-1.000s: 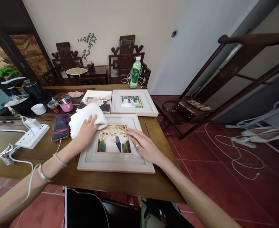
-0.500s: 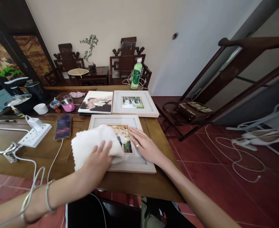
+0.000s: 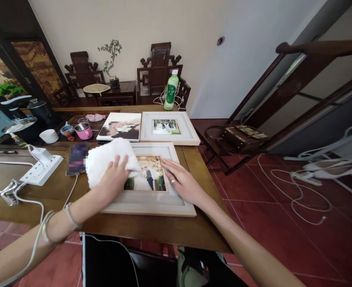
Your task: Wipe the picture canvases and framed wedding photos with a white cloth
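A framed photo [image 3: 155,201] with a wide pale border lies flat on the wooden table [image 3: 152,231] in front of me. My left hand [image 3: 113,181] presses a white folded cloth [image 3: 104,159] onto the frame's upper left part, fingers spread flat on the cloth. My right hand [image 3: 183,184] lies flat on the frame's right side, fingers stretched out, a ring on one finger.
Behind lie a second framed photo [image 3: 169,128] and an unframed print [image 3: 120,126]. A phone [image 3: 76,158], a power strip [image 3: 40,167], a pink pot [image 3: 84,131] and a white bowl [image 3: 48,136] sit left. A green bottle [image 3: 171,91] stands at the back. Cables trail over the red tile floor [image 3: 298,199].
My left hand swept the cloth down toward the frame's lower left, then back up to its upper left. My right hand stayed on the frame's right side.
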`<state>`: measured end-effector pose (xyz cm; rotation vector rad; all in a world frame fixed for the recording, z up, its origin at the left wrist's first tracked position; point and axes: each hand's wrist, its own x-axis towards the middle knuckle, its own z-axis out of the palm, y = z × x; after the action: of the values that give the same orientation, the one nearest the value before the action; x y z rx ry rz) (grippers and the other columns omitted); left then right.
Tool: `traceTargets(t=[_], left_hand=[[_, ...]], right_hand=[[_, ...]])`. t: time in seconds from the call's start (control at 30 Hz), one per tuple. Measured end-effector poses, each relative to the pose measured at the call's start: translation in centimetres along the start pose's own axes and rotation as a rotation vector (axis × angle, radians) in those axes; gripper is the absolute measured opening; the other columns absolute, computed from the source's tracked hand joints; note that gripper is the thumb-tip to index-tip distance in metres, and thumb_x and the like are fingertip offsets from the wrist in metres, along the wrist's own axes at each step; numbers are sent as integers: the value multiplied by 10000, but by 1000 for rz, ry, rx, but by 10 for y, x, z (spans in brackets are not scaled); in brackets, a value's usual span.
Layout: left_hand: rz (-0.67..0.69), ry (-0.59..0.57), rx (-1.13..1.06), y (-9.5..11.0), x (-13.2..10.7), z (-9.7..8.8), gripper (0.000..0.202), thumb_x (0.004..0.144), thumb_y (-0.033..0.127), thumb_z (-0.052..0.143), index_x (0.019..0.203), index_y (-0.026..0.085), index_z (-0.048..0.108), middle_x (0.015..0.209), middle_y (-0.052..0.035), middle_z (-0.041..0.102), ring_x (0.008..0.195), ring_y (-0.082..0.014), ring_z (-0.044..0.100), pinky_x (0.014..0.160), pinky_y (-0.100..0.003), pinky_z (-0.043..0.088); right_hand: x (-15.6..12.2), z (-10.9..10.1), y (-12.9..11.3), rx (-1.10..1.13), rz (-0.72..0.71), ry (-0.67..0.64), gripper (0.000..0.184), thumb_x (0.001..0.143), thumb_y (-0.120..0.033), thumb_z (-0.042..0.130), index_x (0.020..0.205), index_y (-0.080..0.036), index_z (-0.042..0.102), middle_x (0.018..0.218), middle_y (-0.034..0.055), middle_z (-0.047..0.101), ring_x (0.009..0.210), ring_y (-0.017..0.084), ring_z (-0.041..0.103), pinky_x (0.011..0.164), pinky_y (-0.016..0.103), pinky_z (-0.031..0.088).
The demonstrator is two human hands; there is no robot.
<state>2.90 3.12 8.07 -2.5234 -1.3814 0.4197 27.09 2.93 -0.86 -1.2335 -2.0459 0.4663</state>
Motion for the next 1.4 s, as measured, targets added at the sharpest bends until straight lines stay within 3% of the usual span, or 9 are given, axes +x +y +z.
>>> traceTargets(t=[0.13, 0.27, 0.43, 0.63, 0.77, 1.0, 1.1, 1.2, 1.4], left_hand=[[198, -200, -69, 33, -53, -24, 471, 750, 60, 608, 1215, 127, 624, 1511, -195, 324, 1361, -388, 355, 1015, -448, 450], [321, -177, -206, 45, -77, -27, 602, 649, 80, 692, 1236, 188, 613, 1556, -132, 244, 1400, -359, 285, 1094, -410, 370], [182, 44, -273, 29, -46, -1, 530, 789, -48, 478, 1202, 244, 639, 1535, -74, 325, 1393, -314, 315, 1099, -455, 359], [-138, 262, -165, -10, 18, 25, 464, 863, -18, 426, 1219, 199, 630, 1535, -164, 298, 1395, -384, 276, 1073, -545, 356], [-55, 183, -154, -10, 19, 24, 455, 858, -34, 412, 1179, 184, 649, 1482, -181, 388, 1398, -353, 286, 1106, -514, 321], [241, -181, -287, 37, -62, -28, 631, 712, 24, 602, 1317, 190, 534, 1522, -171, 326, 1406, -349, 272, 1124, -459, 324], [288, -189, -332, 50, -77, -40, 646, 675, 33, 643, 1297, 181, 548, 1539, -173, 287, 1419, -354, 229, 1131, -441, 317], [199, -130, -337, 48, -60, -30, 575, 723, -14, 584, 1253, 208, 592, 1524, -161, 328, 1405, -355, 259, 1117, -444, 338], [31, 121, -244, 21, 10, 12, 505, 788, -70, 457, 1191, 173, 639, 1551, -177, 249, 1423, -377, 172, 1114, -534, 293]], right_hand=[[0, 0, -1, -8, 20, -3, 435, 946, -266, 372, 1329, -160, 549, 1420, 119, 503, 1352, 230, 418, 1136, 496, 339], [0, 0, -3, -8, 24, 3, 433, 942, -260, 370, 1319, -160, 557, 1415, 119, 510, 1350, 226, 421, 1138, 490, 336], [0, 1, -2, 6, 17, 13, 425, 939, -252, 372, 1306, -162, 567, 1411, 121, 514, 1348, 231, 425, 1136, 500, 334], [-1, 1, 0, 34, 3, 21, 421, 933, -223, 376, 1302, -168, 572, 1408, 122, 518, 1344, 228, 430, 1135, 493, 340], [-1, 1, 1, 44, -4, 27, 443, 914, -175, 373, 1313, -188, 566, 1401, 110, 528, 1339, 235, 437, 1132, 516, 339], [-1, 3, 1, 78, 0, 51, 468, 897, -151, 395, 1320, -261, 562, 1392, 56, 542, 1329, 231, 449, 1128, 522, 344], [-1, 3, 0, 77, 8, 52, 465, 901, -155, 389, 1320, -261, 563, 1391, 55, 544, 1326, 227, 453, 1127, 510, 351], [-2, 4, 1, 67, 3, 51, 474, 890, -146, 397, 1324, -254, 557, 1396, 61, 539, 1328, 230, 450, 1131, 518, 342], [-4, 4, 5, 72, -29, 38, 559, 821, -71, 389, 1341, -216, 534, 1414, 75, 518, 1348, 221, 424, 1146, 510, 323]])
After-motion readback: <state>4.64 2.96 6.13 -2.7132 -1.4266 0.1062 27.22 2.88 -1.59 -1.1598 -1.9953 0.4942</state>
